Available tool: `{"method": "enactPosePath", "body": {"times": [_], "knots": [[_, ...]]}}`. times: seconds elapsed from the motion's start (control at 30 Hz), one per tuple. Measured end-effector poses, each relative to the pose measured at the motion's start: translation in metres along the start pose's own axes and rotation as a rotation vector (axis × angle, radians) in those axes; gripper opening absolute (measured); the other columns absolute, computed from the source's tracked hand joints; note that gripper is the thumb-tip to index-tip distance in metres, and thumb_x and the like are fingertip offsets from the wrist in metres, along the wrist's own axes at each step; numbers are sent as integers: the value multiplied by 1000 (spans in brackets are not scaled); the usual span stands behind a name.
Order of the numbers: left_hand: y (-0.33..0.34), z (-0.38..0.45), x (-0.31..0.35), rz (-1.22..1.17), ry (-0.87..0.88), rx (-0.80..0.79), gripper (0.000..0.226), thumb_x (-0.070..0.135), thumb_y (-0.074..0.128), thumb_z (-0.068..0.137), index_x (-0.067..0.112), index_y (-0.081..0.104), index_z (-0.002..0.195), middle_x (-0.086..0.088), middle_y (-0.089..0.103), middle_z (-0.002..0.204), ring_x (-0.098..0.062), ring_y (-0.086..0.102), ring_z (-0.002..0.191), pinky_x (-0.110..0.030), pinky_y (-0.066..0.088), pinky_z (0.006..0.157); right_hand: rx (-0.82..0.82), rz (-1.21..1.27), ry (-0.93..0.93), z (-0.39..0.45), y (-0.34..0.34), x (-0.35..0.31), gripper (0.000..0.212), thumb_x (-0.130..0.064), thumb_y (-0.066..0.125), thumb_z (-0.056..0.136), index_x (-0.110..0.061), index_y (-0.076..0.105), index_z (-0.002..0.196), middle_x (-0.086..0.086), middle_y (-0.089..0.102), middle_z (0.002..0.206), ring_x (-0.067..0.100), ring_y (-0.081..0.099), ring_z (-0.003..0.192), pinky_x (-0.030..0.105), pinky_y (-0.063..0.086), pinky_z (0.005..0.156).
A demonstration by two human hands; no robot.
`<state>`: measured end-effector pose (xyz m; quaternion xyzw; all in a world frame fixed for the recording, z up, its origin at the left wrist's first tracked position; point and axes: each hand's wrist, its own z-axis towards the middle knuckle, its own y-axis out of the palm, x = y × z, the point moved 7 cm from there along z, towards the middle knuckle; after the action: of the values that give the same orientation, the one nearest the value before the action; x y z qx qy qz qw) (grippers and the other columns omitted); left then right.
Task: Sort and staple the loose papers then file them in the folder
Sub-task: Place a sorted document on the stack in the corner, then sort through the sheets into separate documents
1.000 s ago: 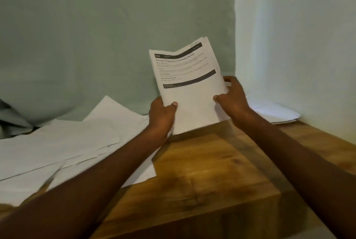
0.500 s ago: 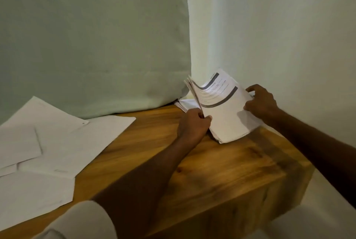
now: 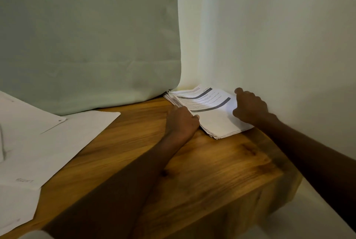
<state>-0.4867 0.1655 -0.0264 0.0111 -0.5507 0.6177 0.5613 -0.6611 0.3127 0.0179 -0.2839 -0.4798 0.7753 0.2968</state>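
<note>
A stack of printed papers [image 3: 212, 118] with dark header bars lies flat in the far right corner of the wooden table [image 3: 212, 173]. My left hand [image 3: 181, 122] grips the stack's left edge, with the thumb on the top sheet. At the right edge my right hand [image 3: 250, 108] holds the stack with curled fingers, close to the wall. The sheets underneath fan out a little at the far left corner. No stapler or folder is in view.
Several loose white sheets [image 3: 57, 142] lie spread over the table's left part. A pale green cloth [image 3: 86, 46] hangs behind the table and a white wall [image 3: 279, 36] rises at the right. The table's right corner edge [image 3: 285, 177] drops off near my right forearm.
The printed sheets, held upright a second ago, have been carried right and laid flat on the pile in the corner. Both hands went down with them, and my view swung right.
</note>
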Motion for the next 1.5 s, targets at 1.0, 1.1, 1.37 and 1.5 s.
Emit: {"method": "enactPosePath", "body": {"times": [1.0, 1.1, 1.37, 1.5], "knots": [[8, 1, -3, 26, 58, -1, 24, 33, 71, 90, 25, 78, 112, 2, 71, 123, -21, 55, 125, -37, 50, 102, -237, 85, -153, -12, 56, -26, 75, -88, 12, 84, -48, 47, 138, -14, 45, 154, 23, 41, 142, 69, 22, 108], [0, -4, 1, -44, 46, 13, 23, 27, 70, 91, 21, 78, 111, 0, 73, 117, -18, 62, 115, -34, 51, 99, -248, 90, -150, -17, 51, -26, 71, -85, 14, 89, -45, 48, 138, -11, 44, 155, 22, 41, 142, 68, 21, 109], [-88, -23, -15, -118, 106, 177, 32, 12, 66, 91, 18, 73, 121, 1, 70, 124, -15, 63, 113, -18, 39, 91, 186, 252, -366, -46, -11, -106, 57, -62, 27, 102, -25, 63, 126, -2, 67, 130, 20, 62, 118, 50, 36, 108], [-158, -43, -46, -44, 167, 268, 28, 16, 67, 94, 19, 72, 121, 3, 69, 125, -13, 61, 117, -17, 37, 95, 228, 445, -522, -75, -24, -190, 42, -52, 41, 104, -21, 67, 117, 0, 71, 114, 20, 65, 103, 45, 49, 93]]}}
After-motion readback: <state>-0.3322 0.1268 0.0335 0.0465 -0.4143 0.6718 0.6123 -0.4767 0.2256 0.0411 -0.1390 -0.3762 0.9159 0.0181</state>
